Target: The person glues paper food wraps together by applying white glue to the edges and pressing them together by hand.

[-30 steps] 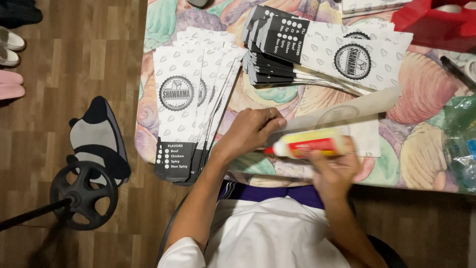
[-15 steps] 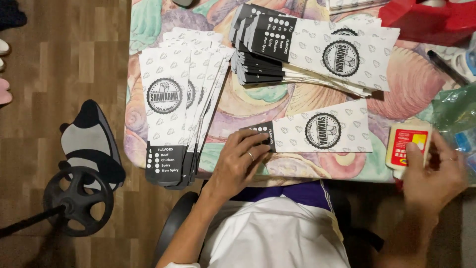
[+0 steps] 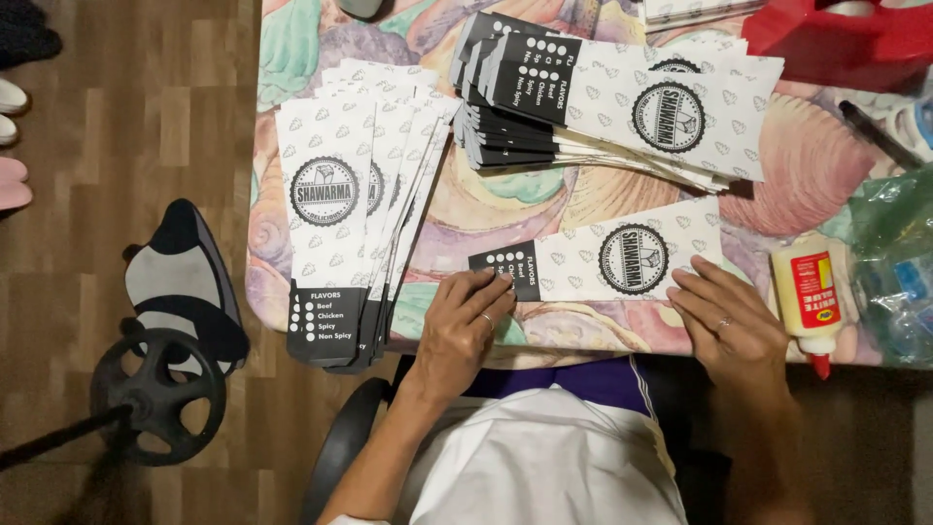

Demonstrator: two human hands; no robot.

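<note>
Both hands lie flat on a single paper sleeve (image 3: 607,261) near the table's (image 3: 292,58) front edge. The left hand (image 3: 465,331) rests with fingers spread on the sleeve's black end, which carries white dots and small print; the right hand (image 3: 729,326) presses open-palmed on the opposite white end. Neither hand grips or pinches anything. The sleeve is white with a faint leaf pattern and a round black badge at its middle. To the left, a fanned stack (image 3: 355,214) of the same sleeves hangs over the front edge, black ends toward the person. Behind the hands lies a second pile (image 3: 603,102), black ends to the left. Just beside the right hand a white glue bottle (image 3: 809,297) with a red label and red tip lies on the patterned cloth, a clear plastic bag (image 3: 894,262) next to it.
</note>
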